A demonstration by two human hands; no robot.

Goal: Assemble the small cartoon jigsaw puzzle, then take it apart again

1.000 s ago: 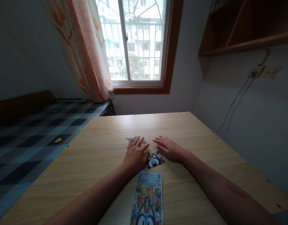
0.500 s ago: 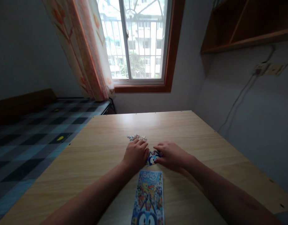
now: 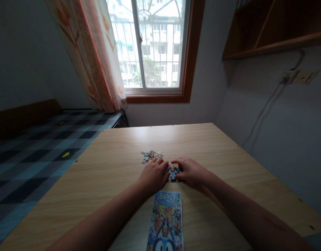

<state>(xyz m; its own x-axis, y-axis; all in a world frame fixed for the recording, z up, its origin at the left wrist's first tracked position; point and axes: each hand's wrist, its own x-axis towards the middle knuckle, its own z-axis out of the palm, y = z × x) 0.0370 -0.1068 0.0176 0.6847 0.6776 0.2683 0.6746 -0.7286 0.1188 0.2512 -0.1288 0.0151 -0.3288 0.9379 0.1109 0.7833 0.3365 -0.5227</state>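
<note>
A small, partly joined jigsaw puzzle (image 3: pixel 173 173) with a blue cartoon face lies on the table between my two hands. My left hand (image 3: pixel 155 174) has its thumb and fingers closed on the puzzle's left edge. From the other side, my right hand (image 3: pixel 191 171) pinches the right edge, thumb near and fingers at the far side. Parts of the puzzle are hidden under the fingers. Just beyond my left hand is a pile of loose puzzle pieces (image 3: pixel 150 155). Closer to me, a picture sheet (image 3: pixel 166 218) headed "Bluey" lies flat, showing many cartoon figures.
The light wooden table (image 3: pixel 110 153) reaches toward a window (image 3: pixel 160 52) with an orange-patterned curtain (image 3: pixel 97 62). A bed with a checked cover (image 3: pixel 45 150) stands along the left. A wooden shelf (image 3: pixel 275 45) and a cable (image 3: pixel 265 104) are on the right wall.
My left hand has shifted slightly right, closer to my right hand, over the puzzle's left side. More of the loose pile shows. The view has moved a little.
</note>
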